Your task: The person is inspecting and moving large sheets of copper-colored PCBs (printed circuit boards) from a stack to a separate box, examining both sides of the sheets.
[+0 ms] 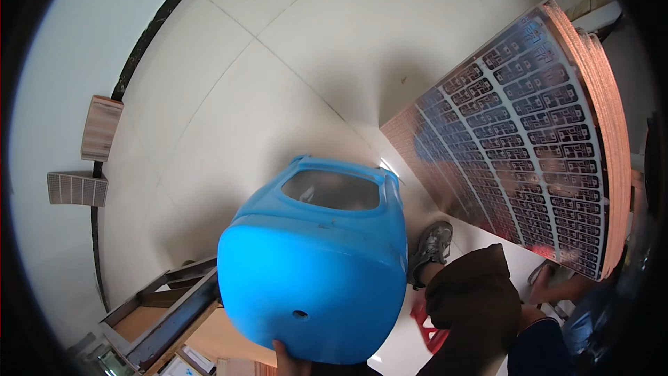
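Head view | hand grip (pixel 284 358) touches blue stool (pixel 313 278), can't tell if clamped | board stack (pixel 536 139) with dark printed shapes, right | red thing (pixel 433 338), bottom

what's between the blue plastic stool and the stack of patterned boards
In the head view, a strip of pale tiled floor and, lower in the picture, a grey shoe show between the blue stool and the boards.

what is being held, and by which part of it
The blue stool, by its near seat rim, in one hand; which hand can't be told.
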The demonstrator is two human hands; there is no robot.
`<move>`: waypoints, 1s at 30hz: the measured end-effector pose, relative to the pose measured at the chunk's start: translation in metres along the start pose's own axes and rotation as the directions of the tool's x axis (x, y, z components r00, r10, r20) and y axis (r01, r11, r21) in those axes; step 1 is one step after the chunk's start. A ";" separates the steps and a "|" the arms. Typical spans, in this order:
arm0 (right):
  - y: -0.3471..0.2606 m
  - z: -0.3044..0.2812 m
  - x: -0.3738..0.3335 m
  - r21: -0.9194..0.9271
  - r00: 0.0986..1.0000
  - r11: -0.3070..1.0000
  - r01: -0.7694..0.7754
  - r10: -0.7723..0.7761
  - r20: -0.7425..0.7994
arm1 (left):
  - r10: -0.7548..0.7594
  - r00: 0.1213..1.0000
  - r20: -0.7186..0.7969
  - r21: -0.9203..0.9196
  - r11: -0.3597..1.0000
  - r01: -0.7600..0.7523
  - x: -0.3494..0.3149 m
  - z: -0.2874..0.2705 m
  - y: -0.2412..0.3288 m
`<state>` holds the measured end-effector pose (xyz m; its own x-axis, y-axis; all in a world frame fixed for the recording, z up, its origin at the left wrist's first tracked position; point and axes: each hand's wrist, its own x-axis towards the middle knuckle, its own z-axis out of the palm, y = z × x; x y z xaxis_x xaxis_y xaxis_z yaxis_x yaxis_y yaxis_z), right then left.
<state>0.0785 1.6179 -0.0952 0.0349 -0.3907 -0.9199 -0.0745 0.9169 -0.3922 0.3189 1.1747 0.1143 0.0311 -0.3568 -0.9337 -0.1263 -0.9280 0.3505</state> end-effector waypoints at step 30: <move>-0.189 -0.069 -0.212 -0.520 0.264 0.729 0.446 -0.662 -0.701 | 0.684 0.568 0.457 -0.244 0.710 -0.660 -0.149 -0.035 -0.049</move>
<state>0.0168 1.5218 0.1736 -0.6406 -0.7677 0.0144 -0.5566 0.4514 -0.6974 0.3550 1.2694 0.2393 -0.5224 -0.7888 -0.3240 0.1315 -0.4499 0.8834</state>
